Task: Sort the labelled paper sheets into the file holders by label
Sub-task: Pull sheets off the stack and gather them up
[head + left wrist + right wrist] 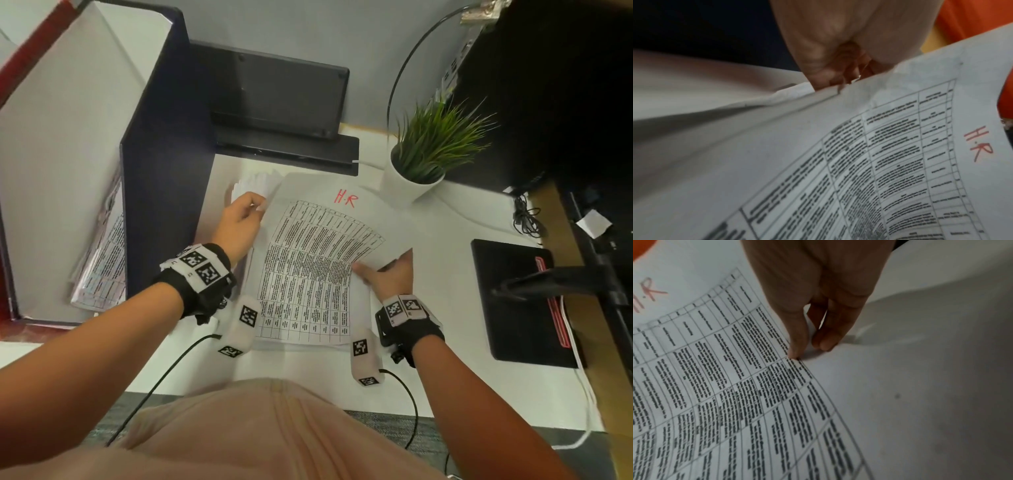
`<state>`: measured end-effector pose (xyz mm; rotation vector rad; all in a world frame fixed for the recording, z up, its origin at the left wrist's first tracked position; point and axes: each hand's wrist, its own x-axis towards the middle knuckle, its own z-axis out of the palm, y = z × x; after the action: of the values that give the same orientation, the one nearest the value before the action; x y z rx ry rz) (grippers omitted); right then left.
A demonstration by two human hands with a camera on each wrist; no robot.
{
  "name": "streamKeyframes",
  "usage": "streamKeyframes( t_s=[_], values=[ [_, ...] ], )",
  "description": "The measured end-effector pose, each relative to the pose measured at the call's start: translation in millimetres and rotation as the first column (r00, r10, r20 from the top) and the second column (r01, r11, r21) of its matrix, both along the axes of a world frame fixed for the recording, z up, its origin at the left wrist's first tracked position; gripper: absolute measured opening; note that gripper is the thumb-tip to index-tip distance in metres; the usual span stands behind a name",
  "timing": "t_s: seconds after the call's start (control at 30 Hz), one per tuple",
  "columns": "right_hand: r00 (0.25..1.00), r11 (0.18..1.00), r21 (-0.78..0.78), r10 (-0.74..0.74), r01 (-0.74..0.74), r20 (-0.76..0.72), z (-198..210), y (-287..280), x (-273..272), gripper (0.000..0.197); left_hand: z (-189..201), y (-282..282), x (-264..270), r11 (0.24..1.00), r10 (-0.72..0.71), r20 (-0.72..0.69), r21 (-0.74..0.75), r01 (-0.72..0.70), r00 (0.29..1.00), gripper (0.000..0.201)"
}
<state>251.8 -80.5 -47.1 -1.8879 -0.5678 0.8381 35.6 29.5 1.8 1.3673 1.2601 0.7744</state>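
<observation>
A printed table sheet marked "H.R" in red (308, 267) (838, 146) (715, 369) curves up off a stack of white sheets (253, 185) on the desk. My left hand (255, 205) (838, 81) grips its upper left edge with curled fingers. At the sheet's right edge my right hand (363, 270) (807, 348) pinches it, thumb on top. A tall navy file holder (161, 171) stands to the left with printed sheets (102, 263) leaning inside. A red holder (20, 61) shows at the far left; no holder label is visible.
A potted grass plant (421, 154) stands just right of the stack's far end. A black device on a stand (281, 96) sits behind the papers. At the right lie a black pad (513, 301) and loose cables (527, 219). Wrist-camera cables trail over the desk's front edge.
</observation>
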Motion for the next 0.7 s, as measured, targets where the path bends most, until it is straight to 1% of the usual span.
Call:
streamKeyframes(
  t_s=[0.03, 0.07, 0.13, 0.2, 0.23, 0.3, 0.33, 0.37, 0.43, 0.47, 0.5, 0.53, 0.6, 0.67, 0.7],
  values=[
    [1.0, 1.0, 0.025, -0.003, 0.003, -0.013, 1.0, -0.6, 0.1, 0.087, 1.2, 0.6, 0.4, 1.0, -0.018, 0.007, -0.012, 0.018, 1.0, 0.015],
    [1.0, 0.999, 0.038, 0.006, -0.005, -0.012, 2.0, -2.0, 0.1, 0.082, 1.9, 1.3, 0.8, 0.999, -0.036, 0.02, -0.023, 0.036, 0.999, 0.021],
    [0.998, 0.998, -0.018, 0.066, -0.065, 0.016, 3.8, -4.5, 2.0, 0.055, 3.8, 2.4, 1.4, 0.995, -0.06, 0.08, -0.069, 0.065, 0.995, 0.032],
    [0.992, 0.99, -0.072, 0.121, -0.118, 0.034, 3.5, -5.0, 2.7, 0.026, 6.2, 4.6, 0.9, 0.989, -0.071, 0.109, -0.12, 0.084, 0.991, 0.033],
    [0.989, 0.986, -0.09, 0.142, -0.138, 0.042, 2.9, -4.9, 3.2, 0.017, 6.1, 6.6, 0.5, 0.988, -0.057, 0.095, -0.14, 0.07, 0.994, 0.032],
    [0.983, 0.978, -0.12, 0.176, -0.169, 0.051, 0.6, -4.0, 4.4, 0.026, 4.1, 12.9, 0.0, 0.978, 0.05, 0.026, -0.205, -0.043, 0.998, 0.033],
    [0.987, 0.982, -0.103, 0.162, -0.158, 0.024, -0.8, -3.6, 5.2, 0.027, 1.8, 17.8, -0.8, 0.971, 0.094, -0.044, -0.218, -0.101, 0.995, 0.035],
    [0.992, 0.99, -0.066, 0.127, -0.128, -0.02, -0.3, -3.5, 5.6, 0.026, 0.4, 22.1, -1.6, 0.972, 0.085, -0.149, -0.206, -0.115, 0.985, 0.035],
    [0.993, 0.999, -0.021, 0.03, -0.033, -0.113, 1.4, -4.8, 5.7, 0.028, -1.6, 28.0, -3.9, 0.979, -0.029, -0.357, -0.198, -0.045, 0.934, 0.026],
    [0.991, 1.0, -0.015, 0.017, -0.019, -0.134, 1.1, -5.1, 5.9, 0.029, -2.0, 29.0, -4.9, 0.976, -0.087, -0.408, -0.22, -0.005, 0.909, 0.024],
    [0.993, 1.0, -0.01, 0.028, -0.029, -0.118, 0.3, -5.4, 4.9, 0.031, -1.4, 28.9, -5.4, 0.97, -0.124, -0.426, -0.241, 0.02, 0.896, 0.024],
    [0.994, 0.999, -0.01, 0.052, -0.054, -0.099, 0.5, -5.2, 3.2, 0.032, -0.9, 28.5, -5.5, 0.97, -0.137, -0.433, -0.242, 0.032, 0.891, 0.024],
    [0.994, 0.996, -0.01, 0.09, -0.09, -0.058, 0.5, -6.0, 1.1, 0.032, 0.8, 27.6, -3.9, 0.98, -0.135, -0.481, -0.197, 0.044, 0.866, 0.018],
    [0.994, 0.995, -0.004, 0.096, -0.096, -0.053, -1.0, -5.8, 0.0, 0.026, 1.1, 28.1, -1.4, 0.989, -0.13, -0.582, -0.138, 0.06, 0.802, 0.005],
    [0.994, 0.994, -0.027, 0.11, -0.11, -0.019, -2.4, -5.8, -0.9, 0.023, 1.4, 27.3, -0.4, 0.993, -0.117, -0.631, -0.101, 0.068, 0.767, 0.008]
  ],
)
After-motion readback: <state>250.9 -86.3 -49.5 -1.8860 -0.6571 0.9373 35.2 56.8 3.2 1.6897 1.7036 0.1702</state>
